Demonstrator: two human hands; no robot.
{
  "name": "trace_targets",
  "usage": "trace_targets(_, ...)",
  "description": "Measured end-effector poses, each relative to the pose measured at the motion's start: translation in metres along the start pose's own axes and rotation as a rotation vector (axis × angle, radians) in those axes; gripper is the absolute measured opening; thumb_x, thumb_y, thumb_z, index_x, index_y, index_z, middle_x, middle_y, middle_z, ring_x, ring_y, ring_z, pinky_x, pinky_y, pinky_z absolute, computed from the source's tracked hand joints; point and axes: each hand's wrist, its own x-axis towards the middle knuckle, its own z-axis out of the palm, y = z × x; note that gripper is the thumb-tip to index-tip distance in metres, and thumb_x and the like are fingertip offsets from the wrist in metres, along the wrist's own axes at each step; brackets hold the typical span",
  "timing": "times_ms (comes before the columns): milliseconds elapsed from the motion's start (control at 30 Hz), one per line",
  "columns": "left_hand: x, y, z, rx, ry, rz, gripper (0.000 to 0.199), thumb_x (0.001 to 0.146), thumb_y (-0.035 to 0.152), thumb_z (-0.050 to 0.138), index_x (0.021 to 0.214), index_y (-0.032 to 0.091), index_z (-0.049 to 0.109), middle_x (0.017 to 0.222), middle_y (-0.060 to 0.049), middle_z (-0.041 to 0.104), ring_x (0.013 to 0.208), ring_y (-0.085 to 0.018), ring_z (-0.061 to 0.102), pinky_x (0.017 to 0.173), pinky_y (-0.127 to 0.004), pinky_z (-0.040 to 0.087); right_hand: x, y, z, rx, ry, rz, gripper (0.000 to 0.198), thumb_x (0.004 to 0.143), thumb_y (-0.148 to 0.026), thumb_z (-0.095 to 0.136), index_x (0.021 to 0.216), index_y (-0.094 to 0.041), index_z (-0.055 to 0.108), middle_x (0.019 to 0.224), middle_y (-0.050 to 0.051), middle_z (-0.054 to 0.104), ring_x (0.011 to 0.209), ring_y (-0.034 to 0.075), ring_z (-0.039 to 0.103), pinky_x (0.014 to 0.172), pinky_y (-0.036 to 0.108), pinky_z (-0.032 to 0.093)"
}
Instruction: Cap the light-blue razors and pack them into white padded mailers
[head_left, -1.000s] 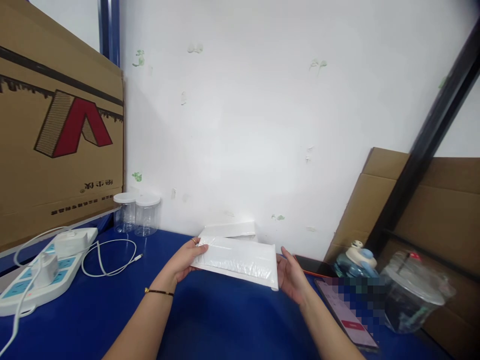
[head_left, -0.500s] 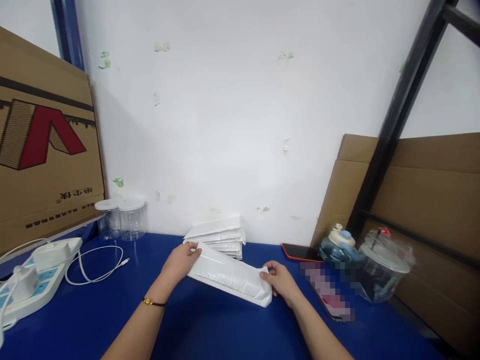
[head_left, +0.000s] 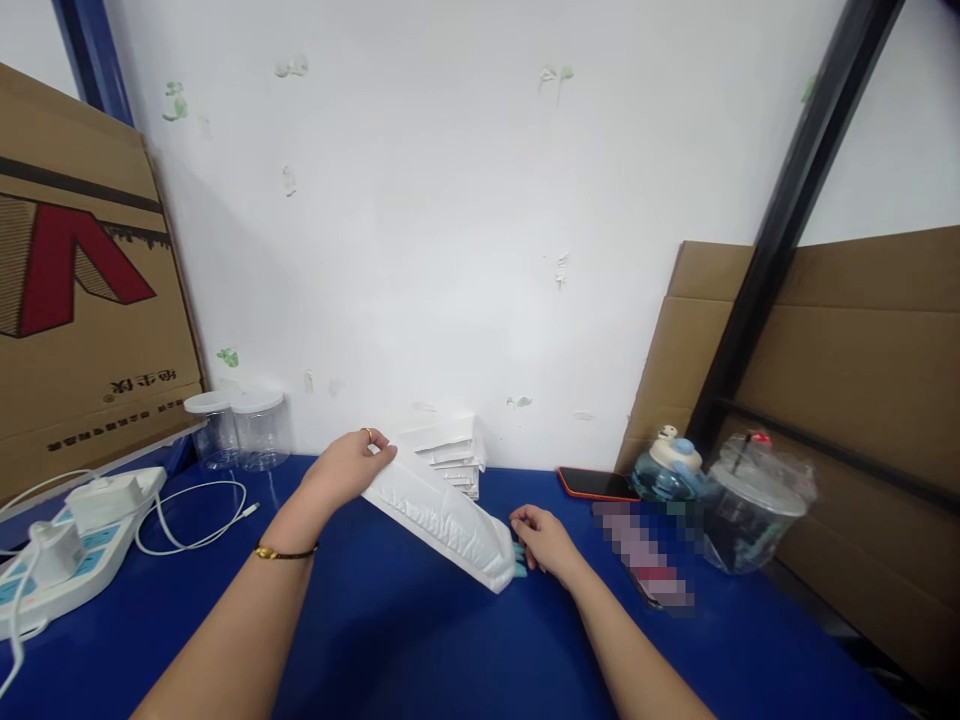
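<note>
My left hand [head_left: 349, 468] is closed on the upper left end of a white padded mailer [head_left: 442, 520], thumb on top. The mailer is tilted, with its right end lower. Several small light-blue pieces [head_left: 520, 562] poke out at that lower end. Right beside them, my right hand [head_left: 546, 540] has its fingers curled in. Whether it grips anything is hidden. Behind the held mailer lies a stack of similar white mailers [head_left: 454, 445] against the wall.
On the left are a power strip [head_left: 82, 580], a white cable [head_left: 217, 540] and lidded clear jars [head_left: 261, 430]. At right lie a phone [head_left: 596, 484], a pixelated object [head_left: 645, 555], a bottle [head_left: 664, 470] and a plastic cup [head_left: 754, 510]. Cardboard [head_left: 847, 400] leans behind.
My right hand has let go of the mailer's right end. The mailer now slopes more steeply, and light-blue pieces show at its lower end. The camera view has shifted slightly.
</note>
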Motion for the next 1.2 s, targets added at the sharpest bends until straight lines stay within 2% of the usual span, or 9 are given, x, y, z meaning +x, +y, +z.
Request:
trace_targets(200,-0.001,0.007,-0.025,0.018,0.035,0.032,0.038,0.072,0.050,0.049,0.088,0.018,0.063,0.066,-0.001,0.061,0.064,-0.019,0.058,0.053,-0.024,0.035,-0.002,-0.001,-0.003,-0.027,-0.025,-0.006,0.022,0.082,-0.036,0.048,0.086,-0.018,0.060,0.050,-0.006,0.051,0.034,0.008,0.048,0.038,0.019,0.035)
trace_targets(267,-0.002,0.008,-0.032,0.019,0.037,0.024,0.038,0.072,0.049,0.049,0.088,0.018,0.063,0.067,-0.002,0.062,0.065,-0.019,0.058,0.053,-0.024,0.036,-0.008,-0.008,-0.009,-0.088,-0.021,-0.096,0.028,0.078,-0.043,0.055,0.088,-0.018,0.064,0.067,-0.001,0.059,0.053,0.012,0.058,0.053,0.023,0.044)
trace_targets(333,-0.002,0.007,-0.034,0.023,0.036,0.019,0.039,0.072,0.049,0.049,0.088,0.017,0.063,0.067,-0.002,0.062,0.064,-0.020,0.058,0.053,-0.024,0.036,-0.015,-0.015,-0.014,-0.225,-0.043,-0.250,0.043,0.067,-0.051,0.066,0.098,-0.022,0.065,0.096,0.005,0.061,0.087,0.021,0.059,0.077,0.031,0.045)
trace_targets(400,-0.002,0.004,-0.033,0.029,0.030,0.019,0.039,0.071,0.049,0.049,0.089,0.017,0.063,0.068,-0.002,0.062,0.065,-0.020,0.058,0.054,-0.024,0.037,-0.022,-0.022,-0.016,-0.376,-0.124,-0.372,0.067,0.055,-0.055,0.073,0.114,-0.027,0.059,0.122,0.008,0.051,0.114,0.030,0.044,0.096,0.041,0.033)
trace_targets(467,-0.001,0.001,-0.028,0.028,0.017,0.021,0.039,0.071,0.048,0.048,0.088,0.016,0.062,0.071,-0.003,0.063,0.068,-0.020,0.058,0.056,-0.025,0.038,-0.027,-0.026,-0.012,-0.447,-0.218,-0.416,0.079,0.053,-0.055,0.074,0.124,-0.030,0.051,0.134,0.008,0.042,0.125,0.033,0.033,0.102,0.046,0.022)
trace_targets(600,0.000,-0.003,-0.018,0.011,-0.027,0.031,0.040,0.070,0.049,0.046,0.087,0.016,0.061,0.075,-0.004,0.063,0.072,-0.021,0.059,0.059,-0.026,0.039,-0.026,-0.030,0.006,-0.380,-0.262,-0.537,0.047,0.069,-0.039,0.067,0.114,-0.029,0.057,0.126,0.005,0.051,0.120,0.026,0.041,0.101,0.040,0.024)
trace_targets(733,-0.002,-0.006,-0.019,-0.005,-0.069,0.041,0.044,0.068,0.054,0.047,0.087,0.017,0.060,0.076,-0.005,0.064,0.072,-0.022,0.059,0.058,-0.027,0.040,-0.020,-0.026,0.014,-0.305,-0.225,-0.609,0.023,0.070,-0.019,0.062,0.093,-0.023,0.061,0.106,0.003,0.060,0.101,0.021,0.053,0.089,0.032,0.036)
trace_targets(967,-0.001,-0.032,-0.049,-0.059,-0.061,-0.002,0.050,0.064,0.061,0.051,0.090,0.020,0.061,0.071,-0.001,0.064,0.069,-0.021,0.059,0.058,-0.026,0.041,-0.022,-0.024,0.001,-0.302,-0.198,-0.561,0.008,0.071,-0.018,0.061,0.078,-0.021,0.059,0.099,0.002,0.059,0.089,0.017,0.056,0.080,0.028,0.040)
trace_targets(1200,-0.015,-0.084,-0.076,-0.138,-0.004,-0.141,0.053,0.062,0.062,0.055,0.090,0.017,0.059,0.068,0.000,0.061,0.064,-0.018,0.055,0.054,-0.023,0.038,-0.028,-0.029,-0.008,-0.264,-0.260,-0.529,0.012,0.071,-0.020,0.063,0.082,-0.020,0.059,0.104,0.003,0.057,0.088,0.017,0.055,0.078,0.027,0.042)
